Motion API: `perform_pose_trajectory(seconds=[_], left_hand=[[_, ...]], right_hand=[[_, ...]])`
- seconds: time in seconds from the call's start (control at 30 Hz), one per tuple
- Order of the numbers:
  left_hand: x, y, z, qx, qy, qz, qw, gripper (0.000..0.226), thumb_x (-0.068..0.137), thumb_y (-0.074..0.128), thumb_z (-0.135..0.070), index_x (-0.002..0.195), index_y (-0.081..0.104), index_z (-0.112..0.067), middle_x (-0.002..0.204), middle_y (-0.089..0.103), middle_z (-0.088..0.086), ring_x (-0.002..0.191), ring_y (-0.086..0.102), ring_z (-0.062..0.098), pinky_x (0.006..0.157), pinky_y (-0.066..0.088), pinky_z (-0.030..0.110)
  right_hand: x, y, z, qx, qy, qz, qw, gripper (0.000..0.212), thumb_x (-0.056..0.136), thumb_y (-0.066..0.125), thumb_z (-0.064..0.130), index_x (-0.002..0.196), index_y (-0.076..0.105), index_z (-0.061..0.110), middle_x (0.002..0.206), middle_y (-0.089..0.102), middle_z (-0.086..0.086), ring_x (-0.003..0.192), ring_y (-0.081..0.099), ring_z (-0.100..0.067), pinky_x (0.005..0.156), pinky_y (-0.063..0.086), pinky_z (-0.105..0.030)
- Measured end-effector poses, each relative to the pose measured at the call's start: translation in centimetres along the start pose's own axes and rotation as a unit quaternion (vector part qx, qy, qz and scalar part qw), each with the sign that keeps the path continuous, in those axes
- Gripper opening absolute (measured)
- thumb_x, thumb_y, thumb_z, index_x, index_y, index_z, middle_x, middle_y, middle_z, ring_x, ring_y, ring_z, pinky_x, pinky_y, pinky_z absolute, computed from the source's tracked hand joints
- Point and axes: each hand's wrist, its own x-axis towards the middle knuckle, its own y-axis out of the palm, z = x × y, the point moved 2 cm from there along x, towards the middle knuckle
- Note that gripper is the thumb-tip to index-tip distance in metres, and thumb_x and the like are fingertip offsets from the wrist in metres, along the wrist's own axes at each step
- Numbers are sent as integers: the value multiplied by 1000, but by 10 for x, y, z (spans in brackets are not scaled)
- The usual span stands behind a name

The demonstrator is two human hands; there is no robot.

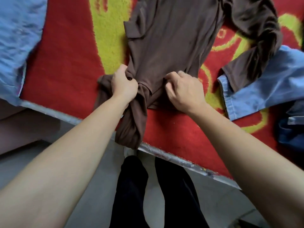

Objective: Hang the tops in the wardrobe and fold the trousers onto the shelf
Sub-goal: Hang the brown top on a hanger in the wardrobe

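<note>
At near edge of bed (172, 156), your left hand (124, 86) clenched round bunched fabric of brown top (167, 38). Your right hand (184, 91) just beside it, fingers curled, pinching same top's near end. Top spread flat on red-and-yellow blanket (65, 63). One sleeve hangs over near edge. Other sleeve's cuff touches light blue jeans (263, 86) toward right edge. Blue garment (16, 38) at left edge, darker denim (289, 129) at right.

A home bedroom — a plush red-and-yellow blanket (62, 66) over a bed (181, 159), clothes (172, 38) laid out, pale floor tiles (213, 203)

Far end of brown top (167, 38) off-frame.
</note>
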Motion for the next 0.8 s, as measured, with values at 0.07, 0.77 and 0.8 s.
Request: perform_pose_trajectory(seconds=[0.07,0.77,0.8], left_hand=[[-1,4,7,26,37,16,999,16,76,54,-1,87,52,-13,94,62,17,93,56,34,84,40,35],[-64,-30,28,-79,45,10,996,60,74,42,11,123,58,-21,107,64,0,103,60,21,89,41,23],[-77,-38,28,-57,58,25,996,66,73,41,12,126,59,-24,109,65,1,103,59,19,89,40,19]], right_hand=[[27,-11,7,32,24,-52,998,33,92,45,30,118,62,17,107,59,-11,90,62,-36,69,50,-44],[29,-21,25,-139,71,134,979,32,94,55,26,120,52,8,122,60,-18,110,61,-41,82,48,-46],[11,-25,32,-131,78,136,979,32,93,58,29,117,54,9,120,60,-17,108,62,-40,81,48,-45]])
